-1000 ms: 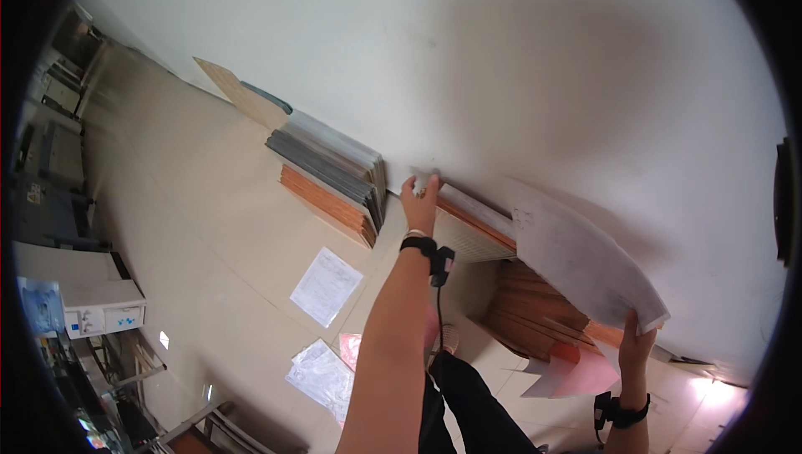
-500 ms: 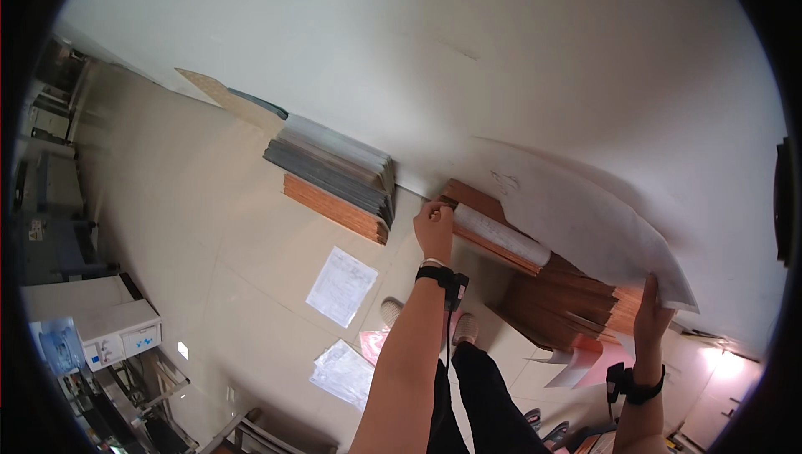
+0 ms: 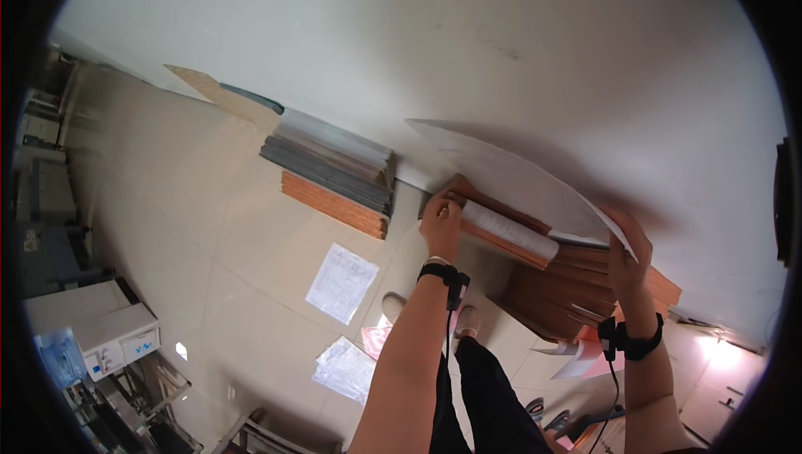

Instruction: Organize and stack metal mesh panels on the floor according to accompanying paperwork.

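Note:
A large white sheet (image 3: 518,182) stands curved against the pale wall, above a row of brown boards (image 3: 576,274) leaning at its foot. My right hand (image 3: 628,247) pinches the right end of this sheet between thumb and fingers. My left hand (image 3: 440,220) is closed, with curled fingers at the left end of the brown boards; whether it grips a board there is hidden. Just right of this hand, a rolled or folded white paper (image 3: 510,230) with faint print lies along the boards' upper edges. Dark bands with small devices are on both my wrists.
Left along the wall stand grey boards (image 3: 330,172) and orange-brown boards (image 3: 334,205), with a tan panel (image 3: 213,95) behind. Printed papers (image 3: 342,283) lie on the floor near my shoes. A white cabinet (image 3: 117,333) stands at lower left, and pink sheets (image 3: 589,358) stick out below the boards.
My right hand has moved left and upward with the white sheet, whose left end has slid left along the wall. My left hand stays almost in place, with its fingers turned slightly.

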### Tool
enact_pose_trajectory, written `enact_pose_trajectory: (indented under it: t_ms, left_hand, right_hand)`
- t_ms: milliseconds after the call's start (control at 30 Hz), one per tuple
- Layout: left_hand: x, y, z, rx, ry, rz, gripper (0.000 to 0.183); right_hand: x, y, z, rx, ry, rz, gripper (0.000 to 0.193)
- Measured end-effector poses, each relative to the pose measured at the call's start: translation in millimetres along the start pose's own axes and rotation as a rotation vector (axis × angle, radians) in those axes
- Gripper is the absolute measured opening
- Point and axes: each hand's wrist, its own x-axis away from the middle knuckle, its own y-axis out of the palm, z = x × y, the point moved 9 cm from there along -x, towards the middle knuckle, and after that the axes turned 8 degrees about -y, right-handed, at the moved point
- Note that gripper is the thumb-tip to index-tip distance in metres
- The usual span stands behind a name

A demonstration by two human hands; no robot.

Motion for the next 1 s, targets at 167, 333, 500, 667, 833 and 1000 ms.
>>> enact_pose_trajectory:
  t_ms: [167, 333, 500, 667, 833, 1000]
  left_hand:
    - [8.0, -12.3, -14.8, 0.132, -0.049, 0.019, 0.012]
    - [11.6, -22.4, -8.4, 0.087, 0.105, 0.097, 0.012]
    - [0.6, 3.0, 4.0, -0.002, 0.069, 0.114, 0.015]
    - [-4.0, -27.9, 13.1, -0.061, 0.195, 0.254, 0.032]
    - [47.4, -71.2, -59.7, -0.079, -0.039, 0.011, 0.029]
    - [172.6, -229.2, -234.1, -0.294, -0.272, -0.059, 0.024]
  right_hand:
    - [-1.6, 28.4, 11.4, -0.056, 0.077, -0.116, 0.044]
    - [0.7, 72.0, 16.7, 0.135, -0.010, -0.353, 0.042]
    - [2.0, 84.9, 32.7, 0.271, -0.042, -0.387, 0.036]
    - [0.0, 88.1, 14.7, 0.212, 0.019, -0.357, 0.034]
    - [33.8, 52.8, -23.4, 0.246, -0.088, -0.172, 0.038]
    - [110.1, 82.3, -69.1, -0.021, -0.157, -0.508, 0.046]
